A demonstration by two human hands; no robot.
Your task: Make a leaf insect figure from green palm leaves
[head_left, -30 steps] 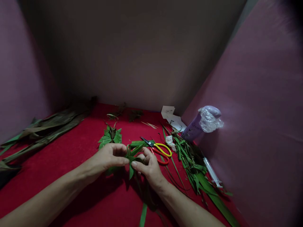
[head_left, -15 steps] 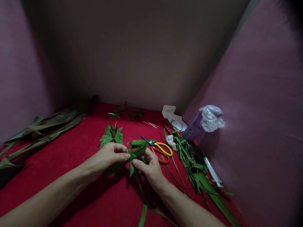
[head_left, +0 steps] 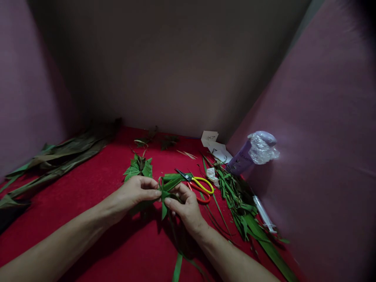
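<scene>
Between both hands is a folded green leaf strip [head_left: 165, 194] with pointed ends and a small loop at its top. My left hand [head_left: 143, 192] pinches its left side between thumb and fingertips. On the right side, my right hand [head_left: 182, 201] grips the same piece, its thumb in front and fingers curled behind. A long green strip [head_left: 177, 268] hangs below my right hand. Scissors [head_left: 196, 185] with one yellow and one red handle lie just beyond my right hand, over a cut leaf piece. A bundle of green leaves [head_left: 140, 167] sits behind my left hand.
Large dried leaves [head_left: 64, 160] cover the left side. At right are a heap of leaf scraps [head_left: 232, 199], a syringe [head_left: 264, 214], crumpled white paper [head_left: 212, 176] and a purple container [head_left: 239, 159] with clear plastic. Thin sticks [head_left: 187, 154] and paper cards [head_left: 219, 150] lie farther back.
The folded leaf piece has turned slightly between my fingers, and the strip pointing right sits a little differently. Both hands keep their grip in nearly the same place.
</scene>
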